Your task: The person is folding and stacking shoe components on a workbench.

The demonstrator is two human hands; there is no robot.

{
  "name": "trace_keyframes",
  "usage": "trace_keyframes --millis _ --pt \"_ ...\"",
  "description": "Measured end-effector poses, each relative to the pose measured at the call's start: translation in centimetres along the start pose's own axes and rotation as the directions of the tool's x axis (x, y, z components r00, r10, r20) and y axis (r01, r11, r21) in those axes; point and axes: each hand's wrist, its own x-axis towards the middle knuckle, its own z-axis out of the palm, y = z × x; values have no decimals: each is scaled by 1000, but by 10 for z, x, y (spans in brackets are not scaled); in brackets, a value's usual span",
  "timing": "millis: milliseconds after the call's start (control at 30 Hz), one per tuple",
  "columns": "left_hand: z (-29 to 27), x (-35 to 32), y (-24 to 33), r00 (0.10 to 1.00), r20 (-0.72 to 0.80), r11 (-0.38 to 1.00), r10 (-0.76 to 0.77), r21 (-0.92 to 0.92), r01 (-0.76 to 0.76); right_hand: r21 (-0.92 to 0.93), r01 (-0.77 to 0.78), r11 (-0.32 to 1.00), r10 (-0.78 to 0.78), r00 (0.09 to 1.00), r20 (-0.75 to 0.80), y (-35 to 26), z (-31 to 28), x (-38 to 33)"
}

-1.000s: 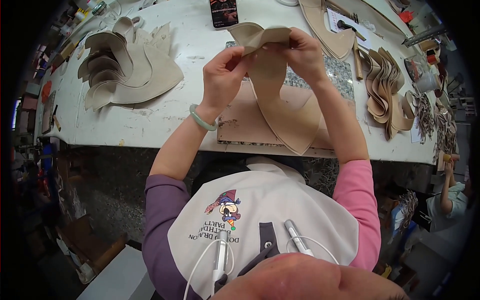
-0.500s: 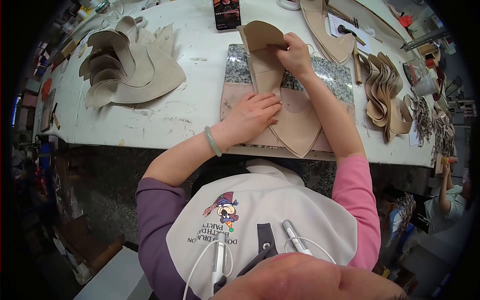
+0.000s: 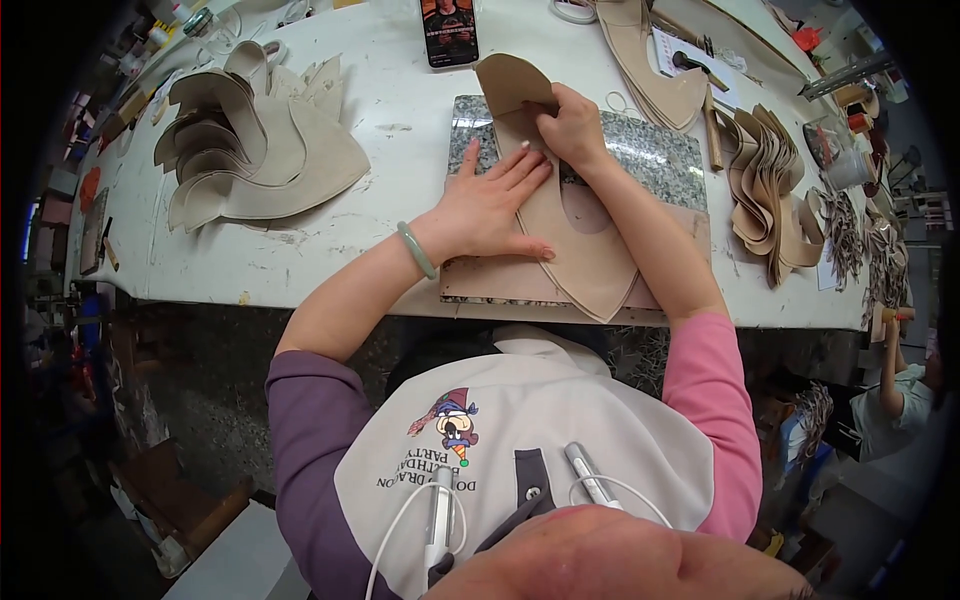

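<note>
Both hands, in the head view, worked over the speckled stone slab (image 3: 650,155), set just apart from each other on one tan curved piece (image 3: 590,260). Left hand (image 3: 490,205) lay spread, its fingers reaching onto the piece; right hand (image 3: 575,130) had its fingers closed on the raised flap at the far end. That piece rested across the slab and the pinkish sheet (image 3: 470,278) covering its near half, its pointed end toward the person.

Beyond the slab's far left corner a phone (image 3: 450,35) stood on the white surface (image 3: 400,150), a line of small characters crossing its lit picture. Beyond the slab's far right corner lay a pale paper (image 3: 670,55) with marks too small to read. Left of the slab sat a stack of grey-beige pieces (image 3: 310,160); right of it, a bundle of tan pieces (image 3: 765,190). Nearer than the slab, the person's sweatshirt (image 3: 600,400) carried a cartoon print (image 3: 457,425) and dark capital lettering (image 3: 425,478), upside down from this view.
</note>
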Motion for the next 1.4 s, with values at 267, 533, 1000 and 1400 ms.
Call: trace_keyframes --millis 267,533,1000,1400 --pt "0 12 -19 999 -34 999 40 4 -40 -140 149 979 -160 985 -70 10 9 0" --pt "5 40 -54 869 -136 808 -477 -456 372 -13 -1 1000 0 998 -65 -4 3 -5" --pt "-53 36 -12 601 -235 280 -763 -960 -20 252 -27 967 17 999 41 -94 -48 4" --pt "-79 23 -11 554 -386 287 -737 -922 -261 357 -18 934 16 1000 7 -116 -48 -9"
